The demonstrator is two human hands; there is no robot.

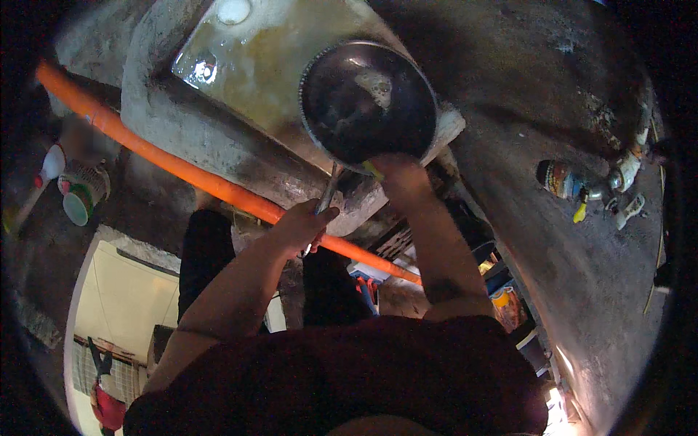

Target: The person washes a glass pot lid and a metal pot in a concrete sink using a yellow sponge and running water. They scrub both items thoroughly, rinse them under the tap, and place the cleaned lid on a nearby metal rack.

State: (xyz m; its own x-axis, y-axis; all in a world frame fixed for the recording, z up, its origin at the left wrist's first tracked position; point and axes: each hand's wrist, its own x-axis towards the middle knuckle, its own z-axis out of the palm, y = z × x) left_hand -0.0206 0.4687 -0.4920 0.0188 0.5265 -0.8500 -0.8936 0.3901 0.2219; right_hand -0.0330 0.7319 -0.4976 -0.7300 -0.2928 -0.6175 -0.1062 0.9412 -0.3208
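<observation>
A round dark metal pan point(365, 109) with a ridged rim and a long handle point(330, 188) is over the near right corner of a wet, pale basin point(245, 87). Its inside is wet, with a patch of whitish foam. My left hand point(305, 226) is closed around the handle. At the near side of the rim is my right hand point(401, 174), slightly blurred, with a small yellow-green scrubbing pad point(373, 170) under its fingers.
An orange pipe point(191, 171) runs slantwise past the basin's concrete edge. A round white object point(233, 10) lies in the basin's far part. Plastic containers point(79, 201) stand at the left. On the grey wall at the right is a tap with a yellow handle point(579, 211).
</observation>
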